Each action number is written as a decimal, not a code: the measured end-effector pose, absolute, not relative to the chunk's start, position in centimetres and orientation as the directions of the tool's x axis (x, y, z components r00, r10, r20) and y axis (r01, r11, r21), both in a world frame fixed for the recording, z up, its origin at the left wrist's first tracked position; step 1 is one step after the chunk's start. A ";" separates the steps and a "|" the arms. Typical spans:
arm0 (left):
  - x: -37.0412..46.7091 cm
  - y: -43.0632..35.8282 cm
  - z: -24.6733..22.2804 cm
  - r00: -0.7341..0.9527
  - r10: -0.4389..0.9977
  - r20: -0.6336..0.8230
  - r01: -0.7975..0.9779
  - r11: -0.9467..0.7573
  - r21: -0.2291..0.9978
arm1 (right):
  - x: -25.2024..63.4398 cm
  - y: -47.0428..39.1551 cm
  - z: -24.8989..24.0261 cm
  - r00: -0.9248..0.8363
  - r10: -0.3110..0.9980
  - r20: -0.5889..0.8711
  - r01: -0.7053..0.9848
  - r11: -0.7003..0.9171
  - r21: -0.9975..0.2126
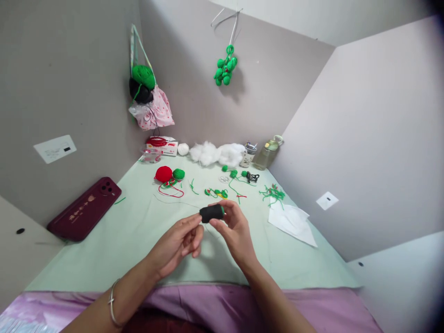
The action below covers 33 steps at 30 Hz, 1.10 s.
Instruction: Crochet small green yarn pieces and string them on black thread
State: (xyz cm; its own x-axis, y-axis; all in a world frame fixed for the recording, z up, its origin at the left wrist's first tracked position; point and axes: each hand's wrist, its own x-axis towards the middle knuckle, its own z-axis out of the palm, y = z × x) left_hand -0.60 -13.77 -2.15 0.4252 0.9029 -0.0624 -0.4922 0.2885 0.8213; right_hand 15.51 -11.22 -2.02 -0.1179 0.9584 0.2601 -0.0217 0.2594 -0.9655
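A small spool of black thread (211,213) with a green end is held above the middle of the table. My right hand (236,229) grips it between thumb and fingers at its right end. My left hand (182,240) is at the spool's left end, thumb and index finger pressed together, the other fingers curled; whether they pinch thread there is too small to tell. A thin dark thread runs to the left from near the spool over the light green cloth. Behind the hands lie small green crocheted pieces (215,193) with red and yellow bits.
Red yarn (163,174), green yarn (178,174), white stuffing (217,154) and a bottle (267,153) stand toward the back. At left rests a dark red phone (85,209); at right, green scraps (273,193) and white paper (293,222). A green crocheted charm (225,69) hangs above.
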 end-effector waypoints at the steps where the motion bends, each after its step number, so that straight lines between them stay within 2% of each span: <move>1: -0.8 -13.7 -2.1 0.406 0.911 -0.070 -0.516 0.292 0.805 | 15.4 -11.2 -2.1 -0.165 0.955 0.245 0.028 0.252 -0.967; 5: -2.0 -13.6 -2.1 0.336 0.939 -0.073 -0.544 0.257 0.799 | 15.3 -11.3 -1.9 -0.526 0.850 0.028 0.125 0.111 -0.986; 7: -3.0 -13.6 -2.2 0.296 0.952 -0.073 -0.548 0.232 0.804 | 15.9 -11.2 -1.7 -0.572 0.820 -0.009 0.108 0.064 -0.992; 11: -5.5 -13.8 -2.7 0.270 0.959 -0.086 -0.466 0.208 0.860 | 18.6 -10.4 -1.2 -0.386 0.916 0.111 0.031 0.134 -0.991; 14: -7.4 -14.3 -3.3 0.248 0.963 -0.107 -0.412 0.205 0.888 | 21.1 -9.7 -1.1 -0.267 0.953 0.144 0.031 0.158 -0.987; 20: -11.0 -14.7 -3.7 -0.024 0.988 -0.154 -0.510 0.120 0.852 | 26.9 -9.7 -1.0 0.038 0.986 0.164 0.062 0.161 -0.985; 22: -12.4 -14.8 -3.6 -0.113 0.977 -0.179 -0.563 0.086 0.822 | 29.5 -9.6 -1.2 0.138 0.970 0.198 0.127 0.181 -0.975; 25: -14.3 -15.4 -3.6 -0.206 0.957 -0.205 -0.613 0.038 0.789 | 33.5 -9.1 -1.6 0.286 0.920 0.266 0.359 0.155 -0.920; 27: -15.0 -15.9 -3.6 -0.236 0.949 -0.207 -0.620 0.016 0.784 | 35.1 -8.8 -1.8 0.299 0.917 0.262 0.593 0.037 -0.804; 29: -15.1 -16.3 -3.5 -0.235 0.951 -0.202 -0.587 0.028 0.809 | 34.9 -8.8 -1.6 0.303 0.908 0.289 0.794 -0.073 -0.603; 31: -14.4 -16.6 -3.5 -0.190 0.965 -0.180 -0.500 0.062 0.864 | 32.7 -9.3 -0.9 0.248 0.904 0.348 0.878 -0.057 -0.475; 32: -13.7 -16.6 -3.4 -0.151 0.976 -0.159 -0.446 0.076 0.892 | 30.9 -9.8 -0.4 0.161 0.926 0.341 0.862 0.036 -0.505; 33: -12.9 -16.7 -3.4 -0.101 0.986 -0.135 -0.393 0.085 0.916 | 28.7 -10.3 0.0 0.044 0.950 0.309 0.791 0.156 -0.592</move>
State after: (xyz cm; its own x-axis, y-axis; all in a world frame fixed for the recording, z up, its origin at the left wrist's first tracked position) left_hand -12.90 -16.66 -3.36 -0.1009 0.9857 -0.1348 -0.3931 0.0849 0.9156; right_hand 28.74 -10.34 -0.01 0.0436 0.9502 0.3087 0.7910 0.1559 -0.5917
